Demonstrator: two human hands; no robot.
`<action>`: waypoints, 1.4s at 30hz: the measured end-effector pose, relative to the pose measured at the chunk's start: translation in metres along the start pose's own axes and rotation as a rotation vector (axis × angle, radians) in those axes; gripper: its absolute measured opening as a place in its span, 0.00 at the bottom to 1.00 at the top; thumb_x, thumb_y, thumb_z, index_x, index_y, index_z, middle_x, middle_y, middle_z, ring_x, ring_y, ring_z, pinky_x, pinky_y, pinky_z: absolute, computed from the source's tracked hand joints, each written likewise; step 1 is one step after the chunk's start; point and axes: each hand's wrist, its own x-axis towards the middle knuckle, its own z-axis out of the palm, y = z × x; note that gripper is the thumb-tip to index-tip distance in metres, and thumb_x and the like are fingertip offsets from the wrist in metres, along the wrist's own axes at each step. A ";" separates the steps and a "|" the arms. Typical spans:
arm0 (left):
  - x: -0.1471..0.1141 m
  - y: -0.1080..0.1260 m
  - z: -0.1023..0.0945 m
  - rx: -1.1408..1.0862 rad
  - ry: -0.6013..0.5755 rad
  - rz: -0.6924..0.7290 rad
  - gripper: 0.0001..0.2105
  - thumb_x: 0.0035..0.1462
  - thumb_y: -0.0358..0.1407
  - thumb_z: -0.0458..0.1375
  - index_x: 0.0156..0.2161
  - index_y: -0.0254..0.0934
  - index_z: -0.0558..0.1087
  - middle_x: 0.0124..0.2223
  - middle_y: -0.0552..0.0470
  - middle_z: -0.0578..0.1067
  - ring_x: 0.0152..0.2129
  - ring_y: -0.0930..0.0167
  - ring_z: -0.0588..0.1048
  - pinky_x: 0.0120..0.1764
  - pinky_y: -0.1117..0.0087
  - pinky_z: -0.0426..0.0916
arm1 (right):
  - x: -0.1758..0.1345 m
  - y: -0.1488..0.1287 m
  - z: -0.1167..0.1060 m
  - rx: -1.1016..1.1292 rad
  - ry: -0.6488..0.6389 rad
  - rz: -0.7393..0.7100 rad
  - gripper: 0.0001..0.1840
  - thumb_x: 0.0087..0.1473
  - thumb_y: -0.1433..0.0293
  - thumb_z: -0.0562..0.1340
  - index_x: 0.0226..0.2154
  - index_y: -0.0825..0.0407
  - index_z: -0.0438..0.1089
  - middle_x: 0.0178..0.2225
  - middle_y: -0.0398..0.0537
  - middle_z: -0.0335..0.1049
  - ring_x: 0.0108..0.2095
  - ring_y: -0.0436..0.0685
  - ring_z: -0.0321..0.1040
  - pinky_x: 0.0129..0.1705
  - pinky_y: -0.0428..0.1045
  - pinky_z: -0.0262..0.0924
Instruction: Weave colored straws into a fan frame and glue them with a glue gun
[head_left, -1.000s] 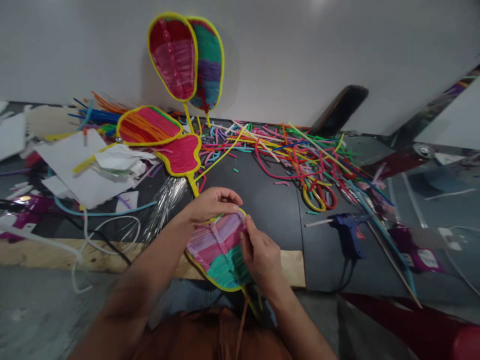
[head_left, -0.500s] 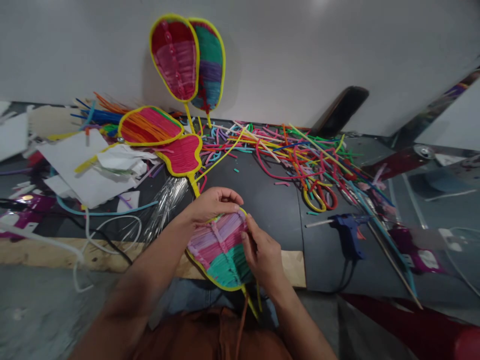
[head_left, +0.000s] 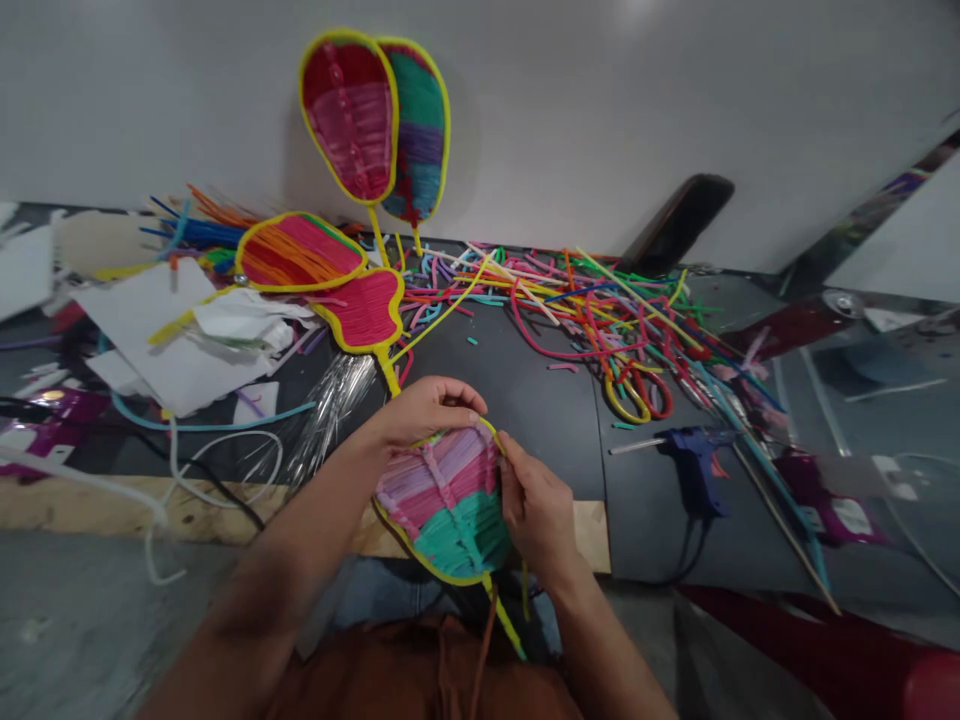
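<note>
One bare left hand (head_left: 429,412) grasps the upper rim of a leaf-shaped panel (head_left: 450,500) of lilac, pink and green fuzzy stems, bordered with yellow. The bare right hand (head_left: 536,505) pinches the yellow border at its upper right. The panel is held over the near edge of the dark grey desk (head_left: 525,400). To the right lies a dark blue glue gun (head_left: 691,468); near the far edge, a multicoloured heap of fuzzy stems (head_left: 559,288).

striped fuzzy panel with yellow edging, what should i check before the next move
1. Left hand on the lilac, pink and green fuzzy panel: ok, at its upper edge.
2. Right hand on the panel: ok, fingertips at its right edge.
3. Yellow edging attached all round: cannot tell, hands cover part.
4. Blue plastic glue gun clear of the panel: ok, off to the right.
5. Glue gun heated: cannot tell.
</note>
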 end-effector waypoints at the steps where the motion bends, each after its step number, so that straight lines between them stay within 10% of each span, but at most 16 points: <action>1: 0.000 0.000 0.000 -0.007 -0.003 0.001 0.10 0.41 0.33 0.65 0.33 0.34 0.76 0.29 0.57 0.74 0.24 0.78 0.69 0.29 0.77 0.62 | 0.002 0.000 -0.001 -0.011 0.009 -0.005 0.18 0.61 0.76 0.53 0.52 0.54 0.69 0.42 0.54 0.78 0.38 0.54 0.77 0.42 0.47 0.71; 26: -0.001 -0.002 0.000 -0.042 -0.064 0.000 0.10 0.42 0.33 0.66 0.33 0.33 0.75 0.29 0.56 0.74 0.24 0.78 0.69 0.30 0.78 0.62 | 0.010 -0.004 -0.019 -0.071 -0.167 -0.078 0.16 0.61 0.75 0.51 0.46 0.55 0.72 0.28 0.49 0.74 0.29 0.53 0.70 0.34 0.47 0.66; 42: -0.003 0.003 0.001 -0.038 -0.044 0.010 0.10 0.41 0.35 0.66 0.32 0.34 0.75 0.28 0.56 0.74 0.25 0.78 0.70 0.29 0.77 0.63 | -0.002 0.002 -0.008 0.039 -0.048 -0.030 0.19 0.61 0.76 0.54 0.53 0.52 0.68 0.40 0.52 0.78 0.36 0.54 0.76 0.39 0.48 0.71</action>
